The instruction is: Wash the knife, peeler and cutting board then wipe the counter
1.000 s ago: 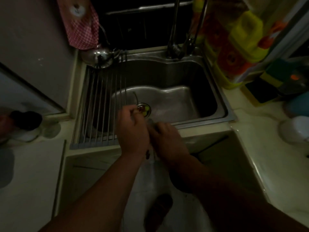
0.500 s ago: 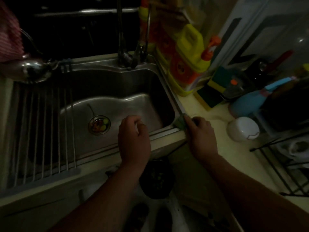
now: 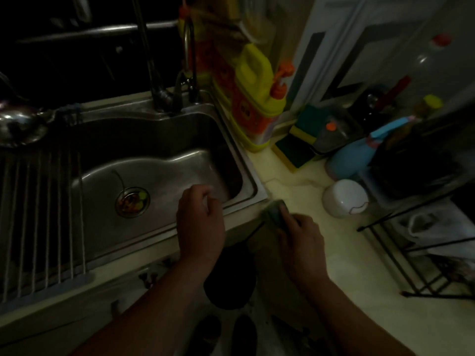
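Observation:
My right hand [image 3: 299,236] presses a green sponge [image 3: 275,210] onto the pale counter [image 3: 290,176] at the sink's front right corner. My left hand [image 3: 199,219] hovers over the front rim of the steel sink [image 3: 164,173], fingers curled; something small and pale shows at the fingertips, too dim to name. No knife, peeler or cutting board can be made out in this dark view.
A roll-up drying rack [image 3: 43,217] covers the sink's left part, with a steel kettle [image 3: 19,124] behind it. Taps [image 3: 164,96] stand at the back. A yellow detergent jug [image 3: 257,98], sponges [image 3: 295,150], a white bowl [image 3: 344,199] and a black wire rack [image 3: 411,253] crowd the right counter.
My hands have come apart: the right one went right with the sponge onto the counter corner. The view swung to the right, and the left hand stays over the sink rim.

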